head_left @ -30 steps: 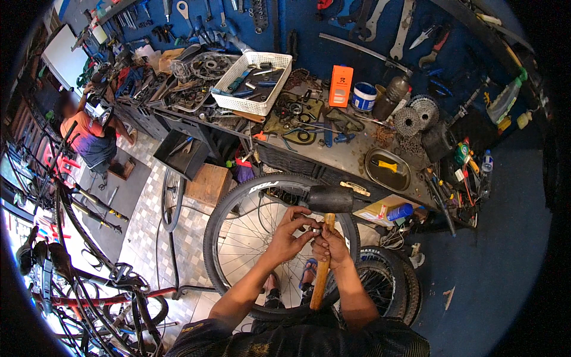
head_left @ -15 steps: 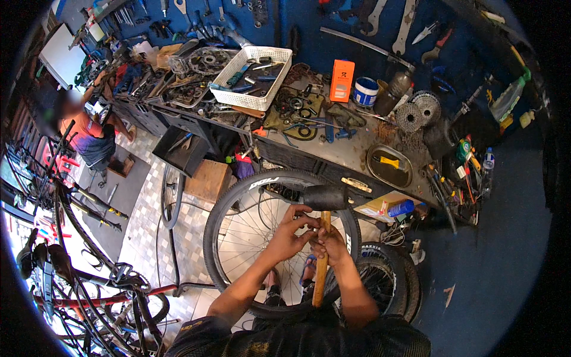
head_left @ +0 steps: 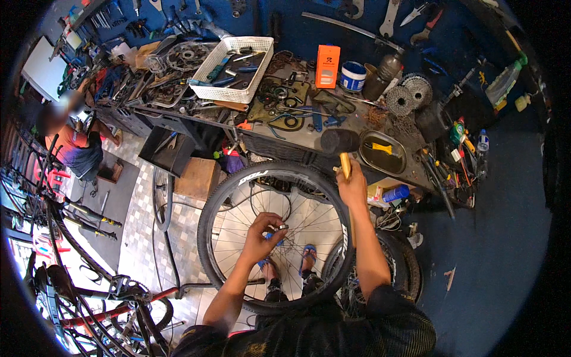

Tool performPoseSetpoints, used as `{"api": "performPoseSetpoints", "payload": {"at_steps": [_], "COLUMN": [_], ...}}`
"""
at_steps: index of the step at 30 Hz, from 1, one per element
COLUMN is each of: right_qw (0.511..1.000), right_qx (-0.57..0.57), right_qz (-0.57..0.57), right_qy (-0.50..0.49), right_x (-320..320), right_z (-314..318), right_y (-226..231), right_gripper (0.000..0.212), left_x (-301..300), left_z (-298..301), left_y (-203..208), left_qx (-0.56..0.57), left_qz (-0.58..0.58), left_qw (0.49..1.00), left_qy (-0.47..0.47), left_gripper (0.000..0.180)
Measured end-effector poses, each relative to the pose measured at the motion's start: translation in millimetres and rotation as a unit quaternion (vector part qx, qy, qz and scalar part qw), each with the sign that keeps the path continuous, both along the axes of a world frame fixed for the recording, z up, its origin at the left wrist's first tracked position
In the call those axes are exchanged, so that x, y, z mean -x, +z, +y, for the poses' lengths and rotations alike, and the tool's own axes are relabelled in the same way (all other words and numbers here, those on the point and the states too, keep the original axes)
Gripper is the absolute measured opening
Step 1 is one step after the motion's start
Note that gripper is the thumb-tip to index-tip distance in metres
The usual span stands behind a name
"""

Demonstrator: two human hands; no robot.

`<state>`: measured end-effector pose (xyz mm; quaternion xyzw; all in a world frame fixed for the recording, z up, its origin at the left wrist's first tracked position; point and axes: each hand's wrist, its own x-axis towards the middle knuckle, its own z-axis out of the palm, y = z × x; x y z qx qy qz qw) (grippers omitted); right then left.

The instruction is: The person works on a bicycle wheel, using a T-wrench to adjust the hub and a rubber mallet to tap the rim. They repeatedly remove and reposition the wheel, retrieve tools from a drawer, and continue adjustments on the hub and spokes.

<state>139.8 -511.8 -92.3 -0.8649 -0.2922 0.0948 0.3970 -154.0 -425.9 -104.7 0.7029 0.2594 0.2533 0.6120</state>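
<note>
In front of me a bicycle wheel [head_left: 207, 244] with a black tyre lies over my feet. My left hand [head_left: 260, 238] is above its spokes, left of the hub, thumb and fingers closed on a small metal ring [head_left: 282, 227]; its exact kind is too small to tell. My right hand [head_left: 353, 185], raised by the wheel's right rim, is wrapped round the wooden handle of a mallet [head_left: 339, 141]. The mallet's black cylindrical head is up near the workbench's front edge. Part of the handle is hidden by my hand.
A cluttered workbench [head_left: 238, 119] runs along the back, with a white basket [head_left: 199, 92] of tools, an orange box [head_left: 327, 66], cassettes [head_left: 399, 101] and a metal tray [head_left: 364, 156]. More tyres [head_left: 410, 268] lie at right, bicycles [head_left: 89, 297] at left. A person [head_left: 74, 146] sits far left.
My hands have come apart. The right one has carried the mallet up and right, off the wheel's middle; the left has moved down and left with the small ring showing at its fingertips.
</note>
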Motion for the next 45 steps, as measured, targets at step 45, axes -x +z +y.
{"api": "performPoseSetpoints", "payload": {"at_steps": [45], "right_qw": [0.946], "right_qx": [0.188], "right_qz": [0.004], "right_qy": [0.264], "right_x": [146.4], "right_z": [-78.8], "right_y": [-99.3], "right_gripper": [0.041], "left_x": [40.0], "left_z": [-12.3], "left_y": [-189.0], "left_qx": [-0.102], "left_qz": [0.262], "left_qw": [0.960], "left_qy": [0.005], "left_gripper": [0.013]}}
